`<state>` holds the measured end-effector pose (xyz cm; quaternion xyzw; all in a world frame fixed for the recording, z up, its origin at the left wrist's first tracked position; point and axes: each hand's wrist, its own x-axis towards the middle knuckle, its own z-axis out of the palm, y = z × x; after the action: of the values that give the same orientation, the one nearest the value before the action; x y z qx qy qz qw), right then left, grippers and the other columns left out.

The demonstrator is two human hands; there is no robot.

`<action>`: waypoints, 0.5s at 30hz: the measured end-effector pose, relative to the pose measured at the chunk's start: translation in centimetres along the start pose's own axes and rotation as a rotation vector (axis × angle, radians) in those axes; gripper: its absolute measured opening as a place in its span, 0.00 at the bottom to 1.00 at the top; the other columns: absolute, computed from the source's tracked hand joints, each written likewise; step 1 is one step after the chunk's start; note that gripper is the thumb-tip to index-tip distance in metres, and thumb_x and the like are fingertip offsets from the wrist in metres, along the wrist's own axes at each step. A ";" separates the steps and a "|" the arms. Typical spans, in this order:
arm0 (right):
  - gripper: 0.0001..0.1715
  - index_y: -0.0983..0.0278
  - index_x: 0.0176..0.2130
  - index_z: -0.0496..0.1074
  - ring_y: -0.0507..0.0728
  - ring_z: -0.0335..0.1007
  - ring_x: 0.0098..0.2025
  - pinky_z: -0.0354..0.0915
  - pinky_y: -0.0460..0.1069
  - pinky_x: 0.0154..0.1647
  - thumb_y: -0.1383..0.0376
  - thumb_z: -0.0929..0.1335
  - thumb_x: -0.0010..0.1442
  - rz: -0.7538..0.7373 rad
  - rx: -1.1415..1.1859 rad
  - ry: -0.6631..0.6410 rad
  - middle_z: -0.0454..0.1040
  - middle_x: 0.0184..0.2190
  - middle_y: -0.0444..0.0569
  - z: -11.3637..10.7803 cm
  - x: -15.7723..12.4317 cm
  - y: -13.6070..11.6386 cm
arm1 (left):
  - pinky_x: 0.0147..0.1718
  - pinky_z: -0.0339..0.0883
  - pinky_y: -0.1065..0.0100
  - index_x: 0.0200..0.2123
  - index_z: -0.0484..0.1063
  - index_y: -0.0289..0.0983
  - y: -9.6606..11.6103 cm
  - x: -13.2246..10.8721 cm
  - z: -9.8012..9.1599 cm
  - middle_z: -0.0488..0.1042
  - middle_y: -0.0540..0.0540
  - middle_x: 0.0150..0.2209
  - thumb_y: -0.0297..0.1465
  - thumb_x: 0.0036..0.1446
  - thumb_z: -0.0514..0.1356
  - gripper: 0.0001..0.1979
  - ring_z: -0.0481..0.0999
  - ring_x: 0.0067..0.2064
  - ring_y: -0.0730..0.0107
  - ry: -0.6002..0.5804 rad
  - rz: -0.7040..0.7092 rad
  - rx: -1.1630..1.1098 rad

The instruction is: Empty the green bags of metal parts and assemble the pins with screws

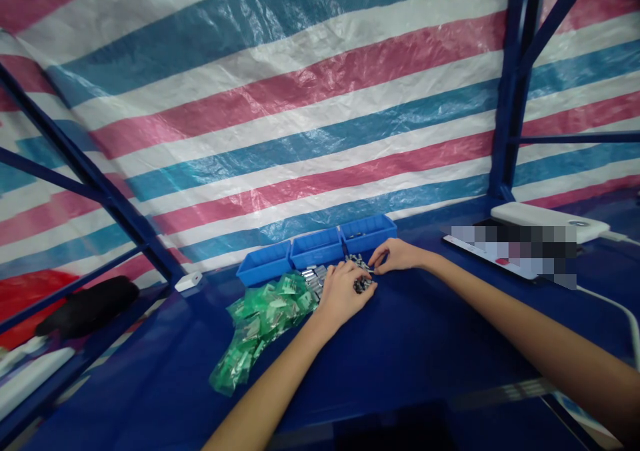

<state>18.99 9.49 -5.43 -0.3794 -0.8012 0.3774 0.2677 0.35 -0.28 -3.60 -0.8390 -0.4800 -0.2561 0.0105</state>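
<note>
My left hand (345,289) reaches over a pile of small metal parts (361,283), fingers bent and thumb held apart from them. Some of the pile is hidden beneath it. On the pile's right side, my right hand (397,255) has thumb and fingertips drawn together in a pinch at the edge of the parts. Whatever is between those fingertips is too small to name. Short silver cylinders (314,279) lie side by side just left of my left hand. Green clear plastic packets (273,311) are heaped farther left, close to my left wrist.
Three blue bins (316,248) stand in a row behind the parts; small pieces lie in the right one. A phone (500,257) and a white power bank with a cable (545,221) are at right. A white adapter (189,281) sits at left. Blue frame posts (510,91) edge the table.
</note>
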 end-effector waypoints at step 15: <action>0.19 0.63 0.34 0.78 0.58 0.75 0.33 0.70 0.49 0.35 0.62 0.74 0.37 0.093 0.187 -0.044 0.79 0.28 0.48 0.2 0.1 0.2 | 0.40 0.53 0.62 0.32 0.74 0.42 -0.8 0.0 0.6 0.70 0.49 0.35 0.34 0.51 0.60 0.05 0.67 0.40 0.65 -0.070 0.011 0.013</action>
<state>18.84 9.60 -5.74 -0.3810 -0.7498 0.4708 0.2665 -0.04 0.35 -4.33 -0.8500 -0.4771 -0.2232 0.0006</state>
